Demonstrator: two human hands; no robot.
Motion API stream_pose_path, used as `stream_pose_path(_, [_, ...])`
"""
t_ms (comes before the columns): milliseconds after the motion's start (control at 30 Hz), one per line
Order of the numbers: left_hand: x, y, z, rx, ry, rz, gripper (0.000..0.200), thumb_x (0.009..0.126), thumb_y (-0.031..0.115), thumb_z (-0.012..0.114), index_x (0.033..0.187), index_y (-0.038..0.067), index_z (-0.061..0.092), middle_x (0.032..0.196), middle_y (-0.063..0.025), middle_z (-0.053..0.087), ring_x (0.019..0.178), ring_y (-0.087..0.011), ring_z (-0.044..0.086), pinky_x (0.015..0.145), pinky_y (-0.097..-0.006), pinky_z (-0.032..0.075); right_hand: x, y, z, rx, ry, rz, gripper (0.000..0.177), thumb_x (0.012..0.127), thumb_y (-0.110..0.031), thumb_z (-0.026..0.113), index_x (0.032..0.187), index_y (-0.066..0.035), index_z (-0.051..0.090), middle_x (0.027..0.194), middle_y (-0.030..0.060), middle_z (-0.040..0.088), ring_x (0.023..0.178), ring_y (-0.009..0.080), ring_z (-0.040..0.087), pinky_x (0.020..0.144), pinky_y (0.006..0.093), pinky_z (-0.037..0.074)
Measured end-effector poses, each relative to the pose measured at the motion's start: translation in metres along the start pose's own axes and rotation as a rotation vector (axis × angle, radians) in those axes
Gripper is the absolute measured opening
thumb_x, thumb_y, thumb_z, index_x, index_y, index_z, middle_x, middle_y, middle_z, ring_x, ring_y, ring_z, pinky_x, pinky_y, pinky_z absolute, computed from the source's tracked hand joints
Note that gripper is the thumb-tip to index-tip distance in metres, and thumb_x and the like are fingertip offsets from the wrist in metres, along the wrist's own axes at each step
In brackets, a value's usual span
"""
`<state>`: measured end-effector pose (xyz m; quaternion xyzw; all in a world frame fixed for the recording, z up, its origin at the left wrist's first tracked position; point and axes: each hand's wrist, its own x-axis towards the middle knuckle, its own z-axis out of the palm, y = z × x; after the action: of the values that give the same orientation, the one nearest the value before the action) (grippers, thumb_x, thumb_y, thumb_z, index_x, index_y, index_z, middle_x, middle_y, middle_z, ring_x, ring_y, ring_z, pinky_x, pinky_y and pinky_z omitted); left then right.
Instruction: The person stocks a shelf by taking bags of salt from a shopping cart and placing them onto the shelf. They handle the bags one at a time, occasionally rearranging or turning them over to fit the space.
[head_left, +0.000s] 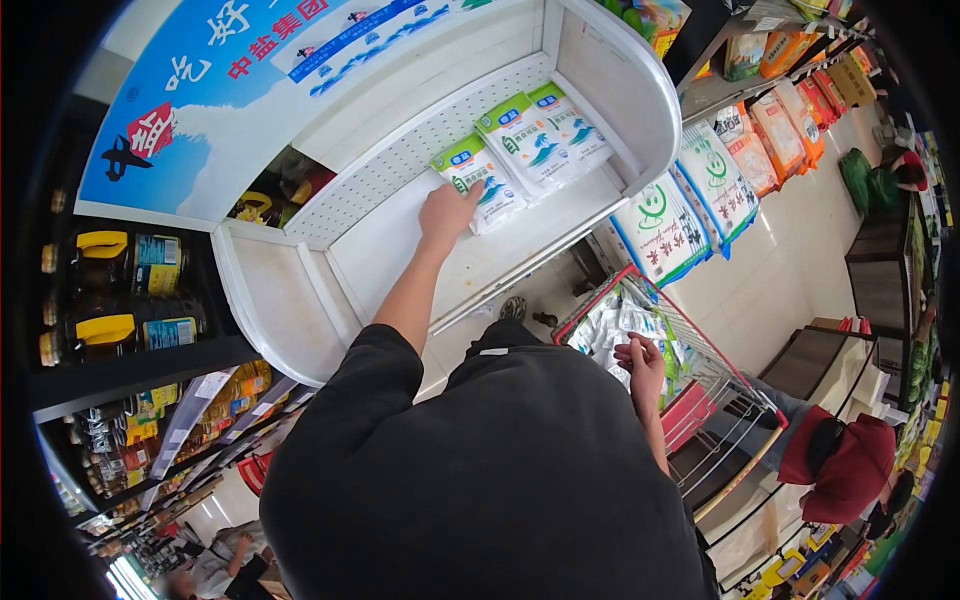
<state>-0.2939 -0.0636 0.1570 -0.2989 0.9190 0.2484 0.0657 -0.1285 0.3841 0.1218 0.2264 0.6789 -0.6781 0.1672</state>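
My left hand is on the left edge of a white, green and blue salt packet lying on the white display shelf; its fingers are partly hidden. Beside that packet, to the right, more of the same packets lie in overlapping rows. Over the shopping cart hangs my right hand, with its fingers bent inward near the heap of similar packets in the cart. Whether anything is between those fingers is too small to tell.
Large rice bags stand right of the display. Oil bottles fill the shelves at the left. A person in a dark red top is beyond the cart, and another person is at the lower left.
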Motion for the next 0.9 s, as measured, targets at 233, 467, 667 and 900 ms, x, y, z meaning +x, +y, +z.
stream_pose_path(233, [0.003,0.010,0.022,0.194,0.535,0.635,0.089,0.089,0.070,0.064,0.137,-0.004,0.060,0.152,-0.0301,0.050,0.143,-0.0425,0.047,0.115,-0.0581,0.039,0.006,-0.003,0.005,-0.041,-0.053,-0.030,0.034,0.107,-0.023,0.062,0.127,0.005,0.065,0.098,0.0166,0.077,0.086,0.0196,0.074,0.076,0.0299,0.058])
stream_pose_path(467, [0.005,0.023,0.036,0.237,0.310,0.614,0.118,0.082,0.076,0.068,0.157,-0.007,0.033,0.166,-0.0305,0.027,0.158,-0.0422,0.020,0.127,-0.0614,0.012,0.010,-0.002,0.008,-0.053,-0.066,-0.020,0.034,0.107,-0.023,0.063,0.127,0.003,0.066,0.096,0.0147,0.077,0.087,0.0189,0.074,0.075,0.0292,0.057])
stream_pose_path(667, [0.011,0.023,0.035,0.252,0.294,0.638,0.133,0.073,0.084,0.069,0.157,-0.011,0.031,0.166,-0.0318,0.027,0.158,-0.0399,0.021,0.127,-0.0605,0.009,0.014,-0.005,0.014,-0.083,-0.098,-0.002,0.034,0.107,-0.024,0.062,0.127,0.003,0.066,0.097,0.0135,0.077,0.087,0.0178,0.074,0.076,0.0293,0.057])
stream_pose_path(900, [-0.012,0.036,0.028,0.249,0.269,0.586,0.130,0.073,0.075,0.077,0.155,-0.013,0.029,0.164,-0.0347,0.028,0.157,-0.0460,0.019,0.127,-0.0618,0.010,0.009,0.004,0.008,-0.066,-0.097,-0.016,0.034,0.107,-0.024,0.062,0.127,0.003,0.066,0.098,0.0135,0.078,0.087,0.0171,0.074,0.077,0.0294,0.057])
